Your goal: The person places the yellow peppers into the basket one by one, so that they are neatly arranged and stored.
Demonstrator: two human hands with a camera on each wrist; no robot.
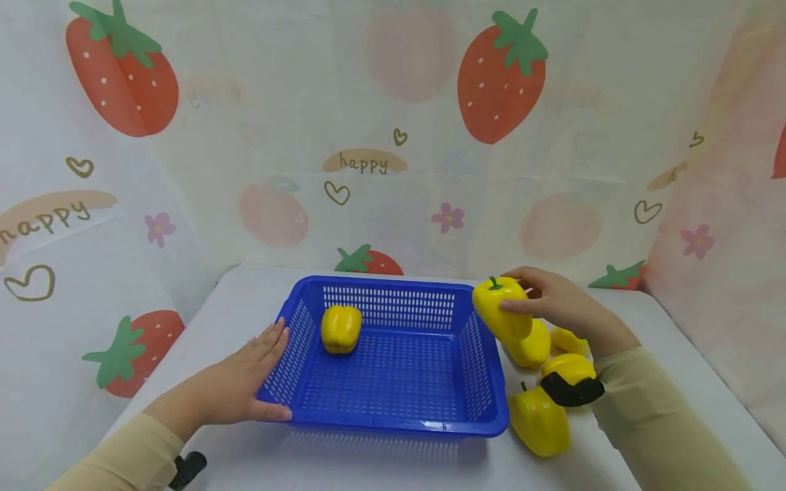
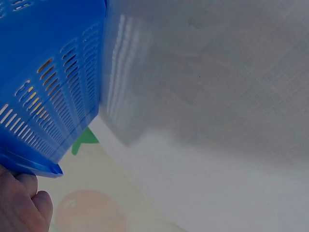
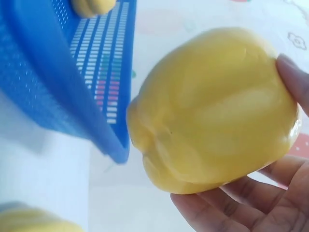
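A yellow bell pepper (image 1: pixel 500 310) with a green stem is held between the thumb and fingers of my right hand (image 1: pixel 552 300), raised at the right rim of the blue basket (image 1: pixel 393 424). In the right wrist view the same pepper (image 3: pixel 217 111) fills the middle, thumb on one side and fingers on the other. My left hand (image 1: pixel 245 378) rests with straight fingers against the basket's left rim. Inside the basket, near its back left corner, lies one yellow bell pepper (image 1: pixel 341 329). The left wrist view shows the basket's slotted wall (image 2: pixel 53 87) and a few fingers (image 2: pixel 29 203) at its rim.
Right of the basket, several yellow bell peppers lie on the white table (image 1: pixel 233 457); the nearest pepper (image 1: pixel 540 423) is by the basket's front right corner, another pepper (image 1: pixel 570 368) under the right wrist. Behind the table hangs a strawberry-print cloth (image 1: pixel 245 136).
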